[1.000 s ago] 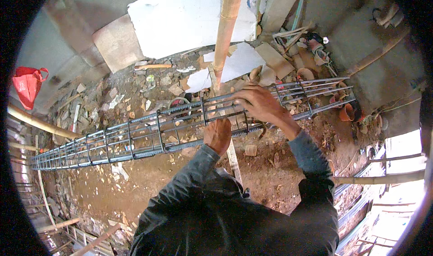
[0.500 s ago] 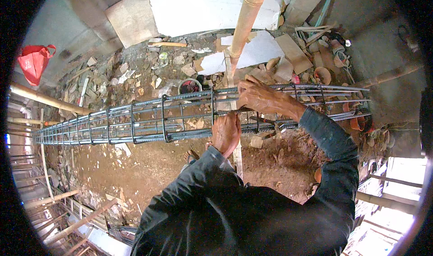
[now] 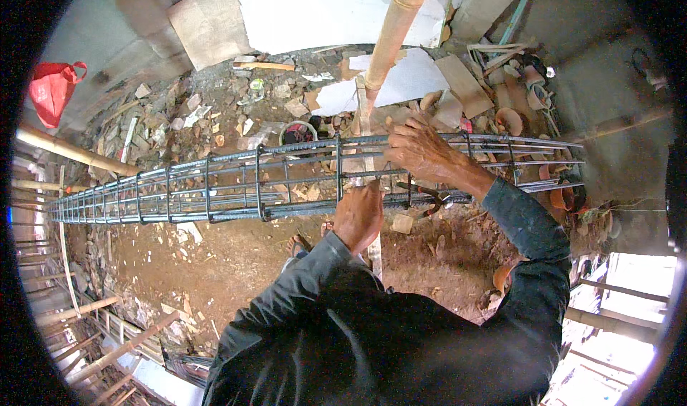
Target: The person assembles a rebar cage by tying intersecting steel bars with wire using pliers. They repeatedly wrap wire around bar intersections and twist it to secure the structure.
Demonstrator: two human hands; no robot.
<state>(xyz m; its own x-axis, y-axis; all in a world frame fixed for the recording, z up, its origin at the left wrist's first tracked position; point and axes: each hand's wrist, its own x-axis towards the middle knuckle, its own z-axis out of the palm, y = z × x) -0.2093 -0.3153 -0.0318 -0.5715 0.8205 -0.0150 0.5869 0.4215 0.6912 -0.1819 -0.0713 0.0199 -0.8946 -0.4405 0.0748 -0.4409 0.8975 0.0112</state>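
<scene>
A long cage of steel reinforcing bars [image 3: 300, 148] with square stirrups runs across in front of me at waist height. My left hand [image 3: 360, 216] is closed at the cage's near side, thumb and finger pinched at the middle bars; whatever sits in the pinch is too small to make out. My right hand [image 3: 422, 150] reaches over the far upper bar, its fingers curled and closed, and their tips are partly hidden. A tool that looks like pincers [image 3: 435, 200] rests on the lower bars below my right hand.
A bamboo pole [image 3: 397, 27] rises beyond the cage. Rubble, boards [image 3: 465, 84] and a bucket [image 3: 299, 133] lie on the far ground. A red bag [image 3: 54, 95] hangs at left. Bamboo poles [image 3: 79, 155] cross the left side, and a wooden strip [image 3: 377, 252] passes under the cage.
My right hand has shifted slightly right, away from my left hand, opening a small gap between them. My left hand stays closed at nearly the same spot.
</scene>
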